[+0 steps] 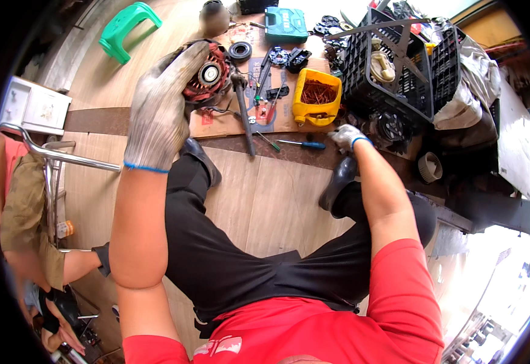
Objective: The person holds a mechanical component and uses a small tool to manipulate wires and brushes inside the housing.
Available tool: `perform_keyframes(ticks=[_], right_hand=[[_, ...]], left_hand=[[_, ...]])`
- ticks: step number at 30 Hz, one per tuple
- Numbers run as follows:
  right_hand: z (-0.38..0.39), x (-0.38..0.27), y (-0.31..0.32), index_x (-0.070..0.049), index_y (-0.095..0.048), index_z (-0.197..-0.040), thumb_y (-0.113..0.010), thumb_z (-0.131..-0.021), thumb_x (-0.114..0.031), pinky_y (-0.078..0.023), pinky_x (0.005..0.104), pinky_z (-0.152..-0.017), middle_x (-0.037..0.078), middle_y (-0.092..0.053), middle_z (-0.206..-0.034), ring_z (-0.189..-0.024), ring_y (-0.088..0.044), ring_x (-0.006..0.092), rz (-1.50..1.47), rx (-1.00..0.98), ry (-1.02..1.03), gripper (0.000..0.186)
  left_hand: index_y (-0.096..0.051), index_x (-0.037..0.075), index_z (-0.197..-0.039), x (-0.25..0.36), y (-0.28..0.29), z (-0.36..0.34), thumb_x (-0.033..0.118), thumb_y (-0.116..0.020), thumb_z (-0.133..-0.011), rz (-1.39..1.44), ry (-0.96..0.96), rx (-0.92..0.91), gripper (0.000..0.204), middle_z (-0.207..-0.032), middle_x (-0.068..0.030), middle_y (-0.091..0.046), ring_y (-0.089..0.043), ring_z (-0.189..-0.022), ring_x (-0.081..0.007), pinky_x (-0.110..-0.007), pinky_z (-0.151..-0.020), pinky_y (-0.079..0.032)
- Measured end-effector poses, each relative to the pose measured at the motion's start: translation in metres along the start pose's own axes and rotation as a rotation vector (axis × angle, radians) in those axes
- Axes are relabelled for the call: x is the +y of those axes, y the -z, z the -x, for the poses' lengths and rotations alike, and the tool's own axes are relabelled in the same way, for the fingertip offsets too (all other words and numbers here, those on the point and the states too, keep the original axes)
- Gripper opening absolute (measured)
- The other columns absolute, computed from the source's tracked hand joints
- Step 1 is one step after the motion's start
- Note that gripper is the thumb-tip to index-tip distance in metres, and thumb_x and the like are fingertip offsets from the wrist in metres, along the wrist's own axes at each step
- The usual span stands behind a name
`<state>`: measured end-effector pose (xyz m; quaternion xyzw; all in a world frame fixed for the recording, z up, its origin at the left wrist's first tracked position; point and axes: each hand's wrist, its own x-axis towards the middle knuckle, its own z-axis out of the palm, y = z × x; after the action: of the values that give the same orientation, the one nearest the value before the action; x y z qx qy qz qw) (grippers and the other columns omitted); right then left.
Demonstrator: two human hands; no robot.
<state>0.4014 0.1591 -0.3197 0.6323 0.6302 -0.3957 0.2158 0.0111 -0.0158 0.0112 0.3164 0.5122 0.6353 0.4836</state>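
My left hand (155,109) wears a pale knit glove and grips a round red-and-black motor part (210,76) with a metal bearing in its centre, raised over the cardboard (216,124). My right hand (345,136), also gloved, is low beside the yellow cut-open container (316,97) of rusty pieces; its fingers look curled, and what they hold is unclear. A blue-handled screwdriver (310,145) lies just left of it. A long metal bar with a head (243,115), a green-handled screwdriver (268,141) and a black ring part (240,51) are near my left hand.
A teal case (284,24) and scattered dark parts lie at the back. Black crates (386,85) crowd the right, beside a white cup (430,167). A green stool (128,27) stands back left. Another person (25,218) is at the left by a metal-tube chair (83,159).
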Motion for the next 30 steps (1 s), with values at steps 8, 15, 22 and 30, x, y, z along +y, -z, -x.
perform_keyframes(ticks=[8,15,22,30], right_hand=[[-0.004,-0.065,-0.005,-0.013,-0.071,-0.122,-0.057,-0.094,-0.049,-0.051,0.0443,-0.101,0.016,-0.067,-0.13,-0.122,-0.064,0.0318,0.054,0.495,-0.255,0.048],[-0.029,-0.14,-0.006,-0.012,-0.059,-0.14,-0.06,-0.092,-0.053,-0.047,0.048,-0.105,0.016,-0.053,-0.148,-0.134,-0.054,0.0328,0.327,0.196,-0.089,0.064],[-0.078,-0.111,-0.028,-0.011,-0.071,-0.125,-0.049,-0.098,-0.031,-0.053,0.0469,-0.093,0.013,-0.064,-0.136,-0.122,-0.064,0.0301,0.438,0.362,-0.108,0.04],[-0.013,-0.101,0.027,-0.008,-0.073,-0.113,-0.058,-0.095,-0.032,-0.057,0.0462,-0.079,0.015,-0.073,-0.112,-0.102,-0.071,0.0327,0.139,0.423,0.256,0.034]], left_hand=[[-0.061,-0.004,-0.123,-0.005,0.021,-0.001,0.017,-0.064,-0.098,-0.261,-0.123,0.081,0.033,-0.107,-0.0136,-0.069,-0.072,-0.089,-0.0204,-0.028,-0.064,-0.058],[-0.061,-0.004,-0.122,-0.008,0.003,0.0,0.024,-0.063,-0.1,-0.053,0.004,0.201,0.035,-0.103,-0.0133,-0.071,-0.072,-0.083,-0.02,-0.03,-0.063,-0.061],[-0.061,0.005,-0.122,-0.012,0.019,-0.012,0.029,-0.063,-0.1,0.221,0.139,0.174,0.033,-0.108,-0.0159,-0.07,-0.072,-0.09,-0.0306,-0.045,-0.071,-0.064],[-0.056,0.008,-0.124,-0.016,0.032,-0.025,0.032,-0.063,-0.1,0.397,0.085,0.242,0.035,-0.109,-0.0198,-0.067,-0.07,-0.088,-0.0381,-0.051,-0.07,-0.062]])
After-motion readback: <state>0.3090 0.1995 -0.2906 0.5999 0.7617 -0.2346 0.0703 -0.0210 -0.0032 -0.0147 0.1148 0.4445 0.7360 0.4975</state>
